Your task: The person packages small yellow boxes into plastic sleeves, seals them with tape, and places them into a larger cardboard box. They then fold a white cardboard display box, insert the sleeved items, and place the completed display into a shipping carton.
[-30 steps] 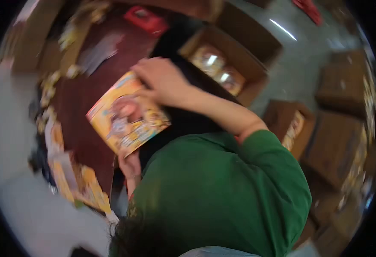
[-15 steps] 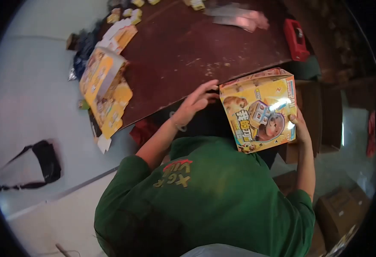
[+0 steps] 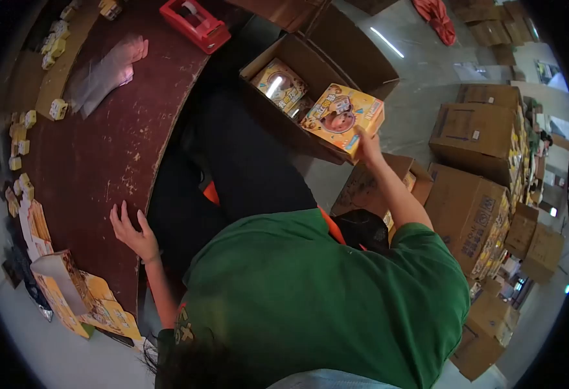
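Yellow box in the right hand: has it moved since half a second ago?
Yes: the yellow box has moved away from the table, over to the open carton.

The person wears a green short-sleeved shirt (image 3: 323, 285) with small lettering, and black trousers (image 3: 245, 155).

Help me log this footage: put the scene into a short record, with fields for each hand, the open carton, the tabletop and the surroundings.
Right hand: grips a yellow printed box by its edge, over the open carton
Left hand: at the edge of the dark red table, fingers spread; contact unclear
Open carton: flaps raised, another yellow box inside
Tabletop: red tape dispenser, clear plastic bags, printed cardboard at the near left edge
Surroundings: closed brown cartons stacked on the right
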`<state>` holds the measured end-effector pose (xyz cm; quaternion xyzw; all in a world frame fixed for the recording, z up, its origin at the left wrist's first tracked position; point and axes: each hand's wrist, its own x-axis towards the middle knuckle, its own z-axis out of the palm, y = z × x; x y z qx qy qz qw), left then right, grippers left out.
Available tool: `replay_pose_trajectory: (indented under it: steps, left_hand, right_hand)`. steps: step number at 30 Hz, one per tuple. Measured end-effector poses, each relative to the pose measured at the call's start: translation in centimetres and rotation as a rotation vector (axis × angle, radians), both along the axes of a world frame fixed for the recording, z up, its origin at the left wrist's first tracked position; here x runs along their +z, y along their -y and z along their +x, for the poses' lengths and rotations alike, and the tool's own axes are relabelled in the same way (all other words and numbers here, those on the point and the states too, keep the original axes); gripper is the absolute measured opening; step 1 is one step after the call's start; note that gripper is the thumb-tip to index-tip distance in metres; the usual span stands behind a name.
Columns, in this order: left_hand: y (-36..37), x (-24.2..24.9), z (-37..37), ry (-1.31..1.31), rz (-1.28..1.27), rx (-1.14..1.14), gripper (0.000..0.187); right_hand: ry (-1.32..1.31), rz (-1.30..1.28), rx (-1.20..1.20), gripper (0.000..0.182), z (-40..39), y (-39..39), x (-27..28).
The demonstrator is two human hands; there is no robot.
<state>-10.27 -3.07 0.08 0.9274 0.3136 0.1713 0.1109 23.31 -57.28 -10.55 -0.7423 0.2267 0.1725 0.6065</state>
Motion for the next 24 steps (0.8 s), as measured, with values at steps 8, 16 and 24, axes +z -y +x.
replay_pose_trajectory:
  steps: [8, 16, 24]
  left_hand:
    - [0.0, 0.3, 0.3, -0.037, 0.03, 0.015, 0.039]
    - [0.1, 0.5, 1.2, -0.008, 0.037, -0.025, 0.039]
    - [-0.1, -0.1, 0.6, -0.067, 0.116, -0.001, 0.04]
  right_hand:
    - [0.018, -0.255, -0.384, 0.058, -0.9, -7.4, -14.3]
    - [-0.617, -0.433, 0.44, 0.039, -0.6, -4.9, -22.3]
    - [-0.498, -0.972, 1.001, 0.043, 0.4, -7.0, -20.5]
